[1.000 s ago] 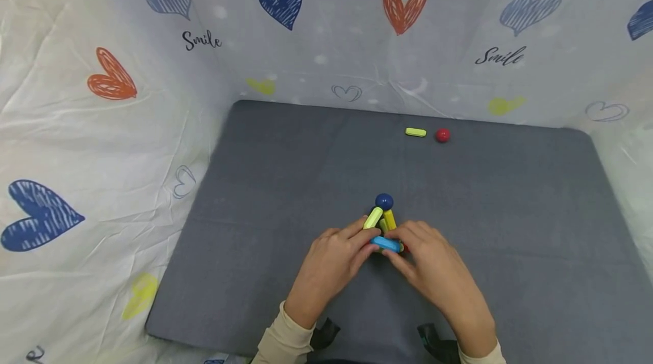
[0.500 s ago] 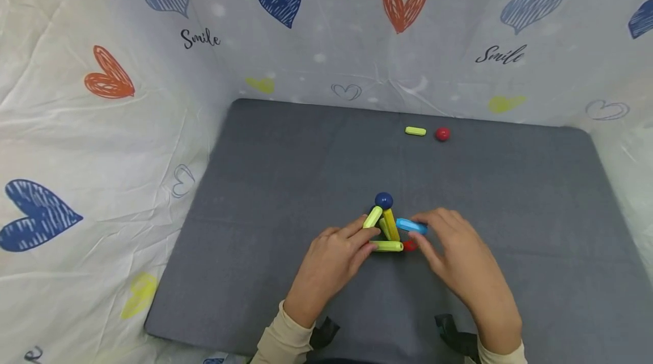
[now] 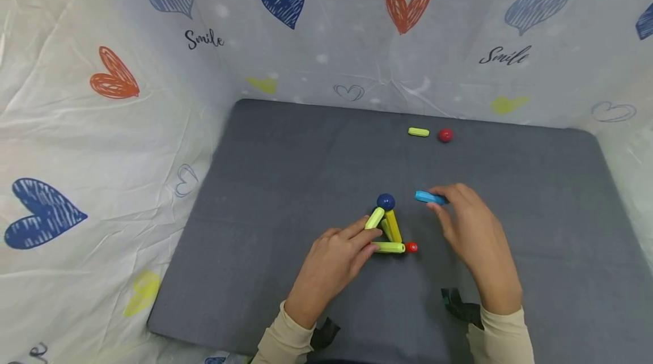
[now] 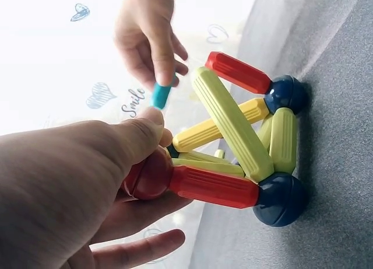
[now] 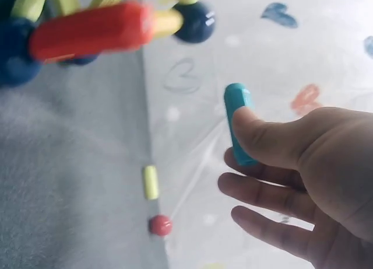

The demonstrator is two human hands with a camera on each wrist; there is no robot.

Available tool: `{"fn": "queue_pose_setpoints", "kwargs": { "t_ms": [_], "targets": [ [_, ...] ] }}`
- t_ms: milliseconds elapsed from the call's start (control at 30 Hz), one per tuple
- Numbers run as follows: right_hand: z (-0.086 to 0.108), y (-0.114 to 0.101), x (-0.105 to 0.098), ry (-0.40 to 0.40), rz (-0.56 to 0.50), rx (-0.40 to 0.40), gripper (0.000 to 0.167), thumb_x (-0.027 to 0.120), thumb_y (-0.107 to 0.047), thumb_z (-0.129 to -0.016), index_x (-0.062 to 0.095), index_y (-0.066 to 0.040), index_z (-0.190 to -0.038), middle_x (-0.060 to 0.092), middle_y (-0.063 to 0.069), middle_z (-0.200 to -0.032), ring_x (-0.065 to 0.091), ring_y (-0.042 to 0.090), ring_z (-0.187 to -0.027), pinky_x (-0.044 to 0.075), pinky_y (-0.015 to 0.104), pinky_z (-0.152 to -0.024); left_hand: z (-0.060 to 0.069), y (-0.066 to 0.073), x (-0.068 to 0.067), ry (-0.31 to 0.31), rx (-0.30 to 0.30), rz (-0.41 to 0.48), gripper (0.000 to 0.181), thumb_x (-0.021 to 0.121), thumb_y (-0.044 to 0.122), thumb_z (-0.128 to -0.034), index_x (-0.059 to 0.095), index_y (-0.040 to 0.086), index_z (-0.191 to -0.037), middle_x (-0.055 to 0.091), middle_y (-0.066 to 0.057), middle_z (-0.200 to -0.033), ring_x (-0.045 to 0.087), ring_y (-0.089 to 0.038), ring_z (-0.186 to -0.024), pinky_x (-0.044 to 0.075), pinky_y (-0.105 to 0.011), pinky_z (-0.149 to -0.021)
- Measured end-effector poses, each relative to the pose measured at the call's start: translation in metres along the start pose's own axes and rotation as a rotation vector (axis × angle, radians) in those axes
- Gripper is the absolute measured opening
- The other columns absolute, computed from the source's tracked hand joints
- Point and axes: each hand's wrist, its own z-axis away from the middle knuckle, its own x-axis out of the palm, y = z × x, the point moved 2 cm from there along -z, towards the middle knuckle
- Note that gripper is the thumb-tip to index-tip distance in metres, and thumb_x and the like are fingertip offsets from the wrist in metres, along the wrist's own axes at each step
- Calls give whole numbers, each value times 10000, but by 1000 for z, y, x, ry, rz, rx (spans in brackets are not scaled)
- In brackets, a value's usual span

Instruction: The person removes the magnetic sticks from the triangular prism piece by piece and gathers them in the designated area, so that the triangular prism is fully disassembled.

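Observation:
A small frame of rods and balls stands on the grey mat, with a navy ball (image 3: 386, 201) at its top in the head view. My left hand (image 3: 329, 267) steadies it; in the left wrist view the thumb and a finger pinch a dark red ball (image 4: 150, 174). From that ball a red rod (image 4: 215, 186) runs to another navy ball (image 4: 281, 199), and a yellow-green rod (image 4: 233, 123) leans up with a free end. To the right, my right hand (image 3: 476, 242) pinches a blue rod (image 5: 238, 120) between thumb and forefinger, apart from the frame.
Near the mat's far edge lie a loose yellow-green rod (image 3: 418, 132) and a red ball (image 3: 445, 135). A white sheet (image 3: 326, 35) printed with hearts rises behind the grey mat (image 3: 265, 182) and along its left side.
My right hand has drawn the blue rod away from the front of the frame, first to the right, then farther back. My left hand has stayed in place on the frame.

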Motion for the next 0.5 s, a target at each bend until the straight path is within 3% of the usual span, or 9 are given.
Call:
{"fn": "queue_pose_setpoints", "kwargs": {
  "t_ms": [300,500],
  "targets": [
    [-26,32,32,-89,-14,112,275,776,-59,-974,700,15,-1228,651,166,-1088,628,322,-928,564,542,-803,0,0,0,-1,-2,-2,310,715,359,-1032,744,249,-1320,658,-18,-1453,749,-111,-1057,593,-396,-935],
    [-47,57,53,-149,-39,137,251,714,-62,-1021,688,58,-1240,651,213,-1105,638,376,-958,550,582,-883,1,0,0,-12,-1,-1,305,705,357,-1039,740,247,-1321,657,-21,-1455,751,-109,-1045,596,-398,-926]
  ]
}}
